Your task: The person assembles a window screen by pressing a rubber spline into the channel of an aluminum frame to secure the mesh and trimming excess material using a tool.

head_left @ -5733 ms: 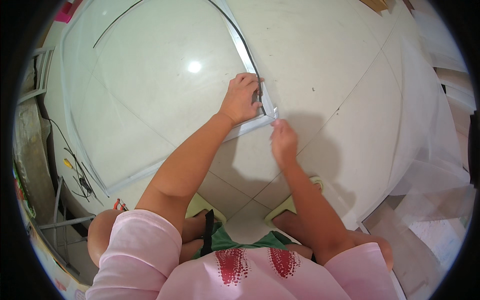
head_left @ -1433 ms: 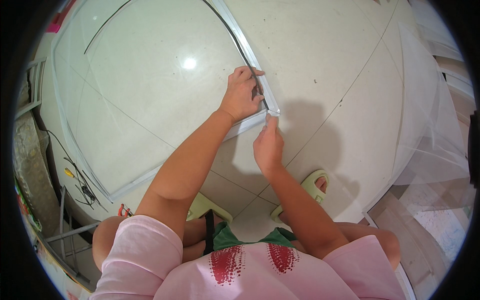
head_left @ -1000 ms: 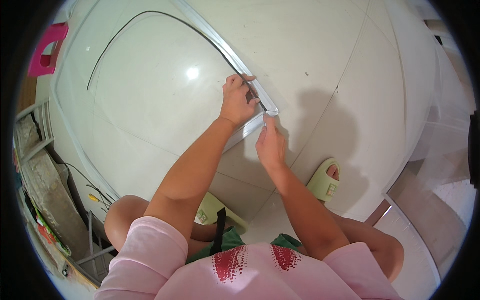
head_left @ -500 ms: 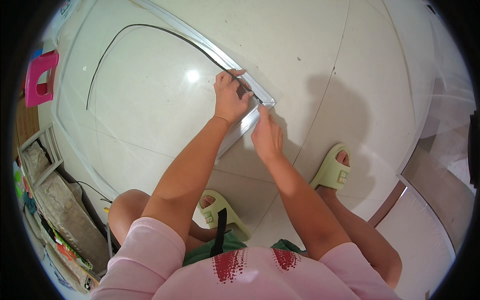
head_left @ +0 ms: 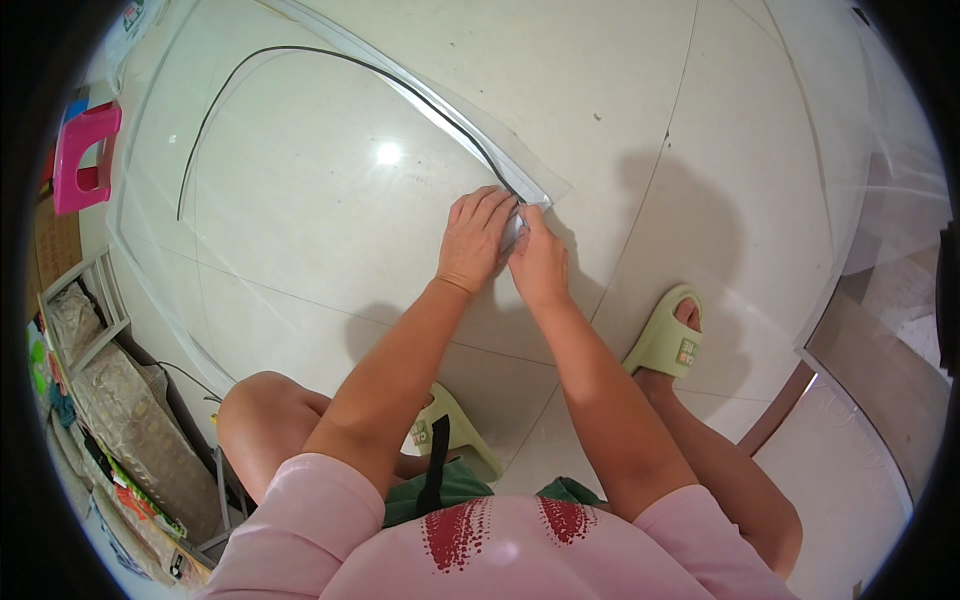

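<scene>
Black cord [head_left: 300, 47] arches to the corner of a pale frame [head_left: 540, 198], where I remotely observe the left hand [head_left: 477, 238] half-curled and the right hand [head_left: 540, 262] nearly closed beside it; what either grips, I cannot tell.

One left hand [head_left: 475, 237] and one right hand [head_left: 541, 262], two in all, share one floor [head_left: 590, 60] with one cord [head_left: 290, 46] and one frame [head_left: 345, 37]. Two forearms [head_left: 590, 380] lead back to two sleeves [head_left: 320, 500] of one shirt [head_left: 500, 545], which bears two red patches [head_left: 455, 535]. One pair of shorts [head_left: 465, 485], one strap [head_left: 437, 465], two knees [head_left: 262, 400] and two slippers [head_left: 662, 335] belong to the one person [head_left: 500, 580] in view. At left are one stool [head_left: 72, 160], one rack [head_left: 112, 310] and one bundle [head_left: 140, 430]; at right, one panel [head_left: 865, 330]. The layers of sheer sheeting [head_left: 900, 150] at right overlap too closely to be counted, as do the goods [head_left: 130, 510] packed along the left rim, where individual pieces run together.
</scene>
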The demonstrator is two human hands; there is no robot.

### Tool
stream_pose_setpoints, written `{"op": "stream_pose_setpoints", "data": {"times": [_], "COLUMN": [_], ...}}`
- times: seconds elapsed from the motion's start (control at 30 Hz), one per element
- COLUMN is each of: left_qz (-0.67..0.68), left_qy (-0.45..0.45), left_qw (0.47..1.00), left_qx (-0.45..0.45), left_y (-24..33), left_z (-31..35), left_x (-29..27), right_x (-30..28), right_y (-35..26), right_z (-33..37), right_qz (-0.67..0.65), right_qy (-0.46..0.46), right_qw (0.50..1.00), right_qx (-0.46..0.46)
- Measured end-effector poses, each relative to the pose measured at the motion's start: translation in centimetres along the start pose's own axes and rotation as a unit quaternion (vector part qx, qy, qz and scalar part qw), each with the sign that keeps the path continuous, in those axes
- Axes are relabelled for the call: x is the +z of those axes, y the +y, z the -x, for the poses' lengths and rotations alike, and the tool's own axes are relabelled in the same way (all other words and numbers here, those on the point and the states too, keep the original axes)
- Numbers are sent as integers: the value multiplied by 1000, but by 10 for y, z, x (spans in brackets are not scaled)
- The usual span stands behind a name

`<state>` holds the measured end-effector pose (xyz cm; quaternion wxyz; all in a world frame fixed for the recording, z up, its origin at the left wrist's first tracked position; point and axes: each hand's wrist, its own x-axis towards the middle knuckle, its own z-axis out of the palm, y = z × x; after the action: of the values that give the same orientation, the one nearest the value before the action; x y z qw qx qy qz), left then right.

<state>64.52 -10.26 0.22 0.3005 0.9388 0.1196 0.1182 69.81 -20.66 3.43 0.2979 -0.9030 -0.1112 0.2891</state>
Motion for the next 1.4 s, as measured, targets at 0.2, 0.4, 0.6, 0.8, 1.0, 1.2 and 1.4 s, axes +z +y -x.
{"op": "stream_pose_setpoints", "data": {"times": [0.2,0.4,0.6,0.8,1.0,1.2,1.4], "left_qz": [-65,-148,-97,-115,-124,-38,-58], "left_qy": [-75,-96,-98,-105,-97,-110,-108], "left_qw": [991,980,987,984,983,991,988], "left_qx": [92,94,77,82,95,62,97], "left_y": [-11,-12,-6,-7,-9,-6,-15], "left_z": [3,2,-2,-3,-1,-14,-13], "left_x": [-10,-7,-15,-17,-21,-28,-27], "right_x": [1,0,-2,-7,-15,-19,-12], "right_y": [7,13,21,17,-21,-19,-19], "right_z": [1,1,10,12,7,1,9], "right_qz": [-38,-24,-2,18,98,103,54], "right_qy": [14,23,40,34,-42,-59,5], "right_qw": [999,998,996,997,994,991,998], "right_qx": [-11,-47,-77,-61,26,57,-10]}}
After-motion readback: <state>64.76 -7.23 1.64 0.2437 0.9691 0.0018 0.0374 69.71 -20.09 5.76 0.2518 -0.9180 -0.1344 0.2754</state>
